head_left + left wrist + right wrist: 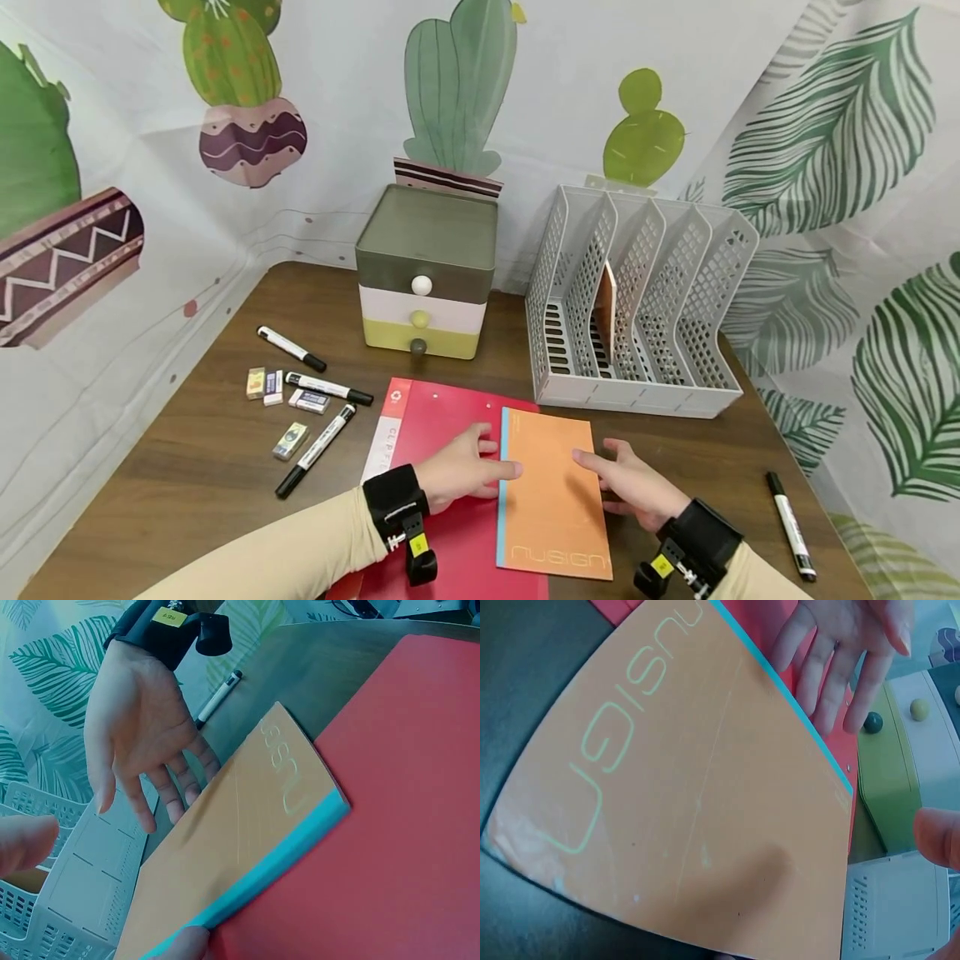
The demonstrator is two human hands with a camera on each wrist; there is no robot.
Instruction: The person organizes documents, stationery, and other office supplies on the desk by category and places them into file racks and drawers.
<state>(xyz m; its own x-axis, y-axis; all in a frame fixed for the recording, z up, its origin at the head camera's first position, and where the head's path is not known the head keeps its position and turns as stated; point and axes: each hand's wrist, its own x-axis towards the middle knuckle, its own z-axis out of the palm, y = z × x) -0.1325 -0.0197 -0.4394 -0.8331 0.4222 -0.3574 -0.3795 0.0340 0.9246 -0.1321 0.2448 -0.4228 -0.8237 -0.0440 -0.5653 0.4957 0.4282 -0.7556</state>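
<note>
An orange notebook point(555, 492) with a blue spine lies partly over a red clip file point(450, 408) in the head view. At its spine is my left hand point(461, 467), thumb extended over the cover's edge. In the left wrist view, one fingertip point(187, 943) meets the blue spine. My right hand point(637, 483) is at the opposite edge, thumb above the cover and fingers loosely spread beside it. The left wrist view shows the right palm facing the notebook, fingers relaxed. A thumb shadow falls on the cover in the right wrist view. Neither hand is curled round the notebook.
Behind the notebook stand a small drawer box point(427, 267) and a grey file rack point(637, 392) holding a brown-backed item point(606, 312). Several markers, including one marker point(322, 387), and several erasers, including one eraser point(291, 440), lie left. Another marker point(791, 525) lies far right.
</note>
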